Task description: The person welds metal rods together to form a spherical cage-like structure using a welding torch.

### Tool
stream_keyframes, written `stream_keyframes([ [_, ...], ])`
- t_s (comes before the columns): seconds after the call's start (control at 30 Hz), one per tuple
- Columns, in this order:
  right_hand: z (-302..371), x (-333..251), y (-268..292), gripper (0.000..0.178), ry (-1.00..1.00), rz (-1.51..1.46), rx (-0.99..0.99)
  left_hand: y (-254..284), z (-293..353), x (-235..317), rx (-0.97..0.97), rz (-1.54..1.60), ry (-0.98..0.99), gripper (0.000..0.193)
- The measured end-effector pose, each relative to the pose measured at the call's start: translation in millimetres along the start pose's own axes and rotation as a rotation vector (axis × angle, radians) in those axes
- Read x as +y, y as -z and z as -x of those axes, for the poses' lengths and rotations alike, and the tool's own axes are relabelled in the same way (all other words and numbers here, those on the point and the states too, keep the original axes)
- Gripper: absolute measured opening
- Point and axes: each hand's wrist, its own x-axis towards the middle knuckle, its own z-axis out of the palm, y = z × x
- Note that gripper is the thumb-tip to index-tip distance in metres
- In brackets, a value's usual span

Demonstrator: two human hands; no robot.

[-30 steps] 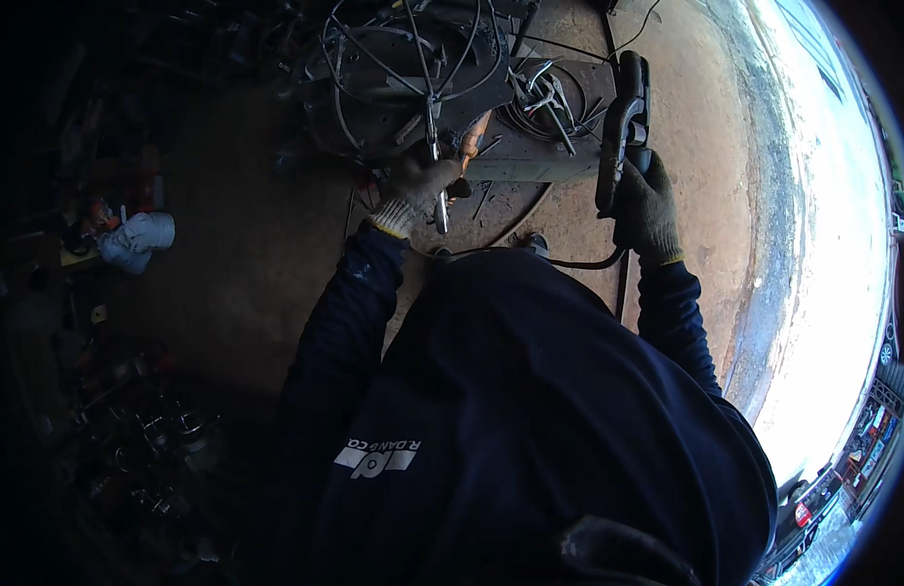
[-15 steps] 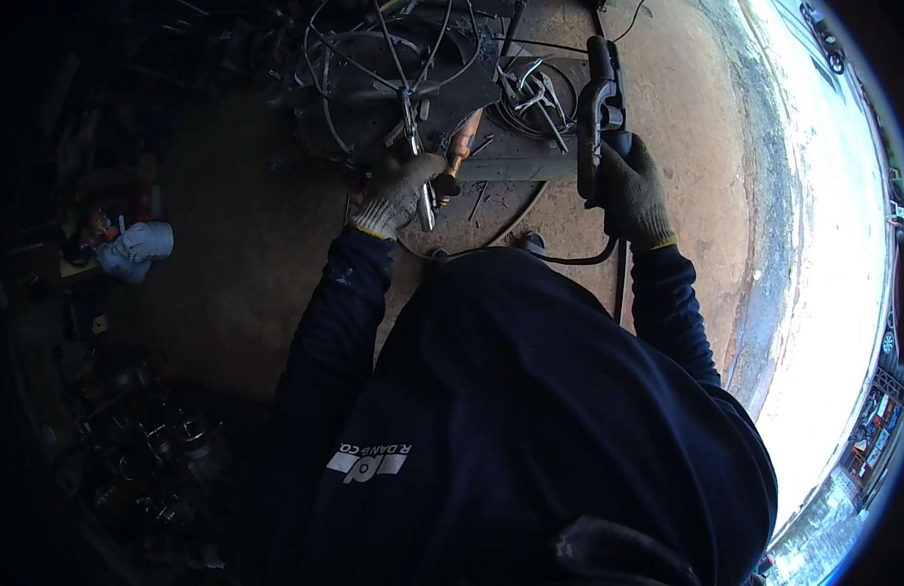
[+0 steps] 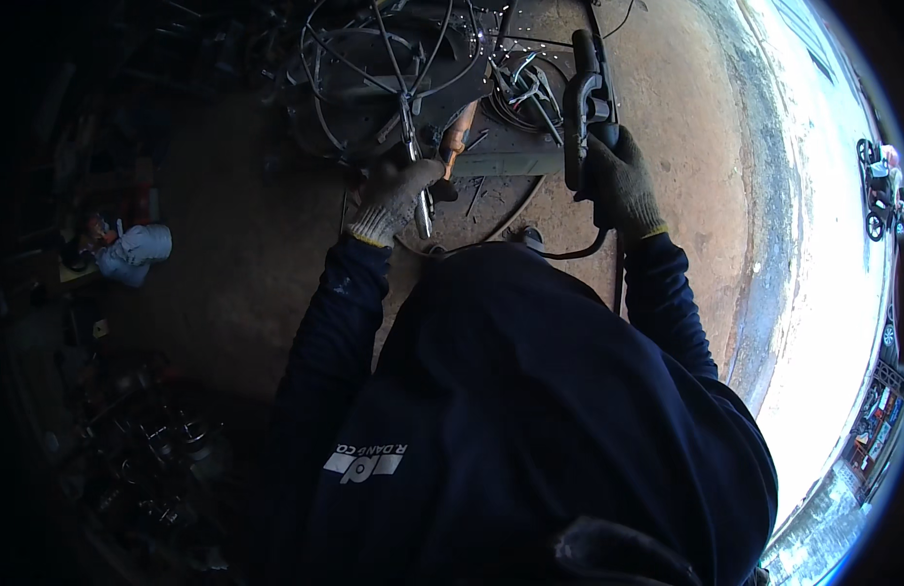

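My left hand [image 3: 397, 198], in a knit work glove, is closed around silver locking pliers [image 3: 413, 146]. Their upper end meets the crossing rods of a round wire frame [image 3: 374, 63]. Beside that hand, an orange-handled tool [image 3: 459, 132] lies against the dark work table. My gloved right hand [image 3: 623, 186] grips a long black hand tool [image 3: 581, 107] held upright; its exact kind I cannot make out. A black cable [image 3: 579, 254] runs up to below this hand. Bright sparks [image 3: 479, 37] show near the frame's right side.
On the dark metal table [image 3: 515, 164] lie a clamp [image 3: 538, 93] and coiled cable. Dark clutter fills the left side, with a pale cloth bundle [image 3: 140, 252]. Rods and scraps lie on the floor near my feet. A motorbike [image 3: 875, 190] is outside at far right.
Bright sparks have appeared around the frame and table. The black tool and my right hand have shifted slightly left. My left hand still holds the pliers. A motorbike has come into view outside.
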Motion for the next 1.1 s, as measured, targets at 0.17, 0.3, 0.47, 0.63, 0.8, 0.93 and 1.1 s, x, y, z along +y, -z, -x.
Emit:
stream_keyframes([
  [0.17,-1,4,-3,0.035,0.029,-0.035,-0.013,-3,4,4,0.023,-0.005,0.010,0.022],
  [0.3,-4,0,2,0.033,-0.038,-0.287,-0.019,12,-1,-22,0.008,0.053,-0.105,0.021],
  [0.47,-2,5,13,0.032,0.052,-0.179,0.051,-2,7,-6,0.012,0.035,-0.036,0.020],
  [0.63,6,4,2,0.034,0.066,-0.163,0.023,-4,9,-2,0.052,-0.015,0.030,0.023],
  [0.8,3,15,3,0.037,0.085,-0.144,0.016,-1,5,-8,0.004,-0.016,0.029,0.024],
  [0.93,-6,16,1,0.037,0.098,-0.098,-0.001,1,7,-14,0.017,-0.025,0.022,0.024],
  [1.1,-7,18,-2,0.035,0.091,-0.062,0.002,-4,12,3,0.055,-0.043,0.124,0.025],
])
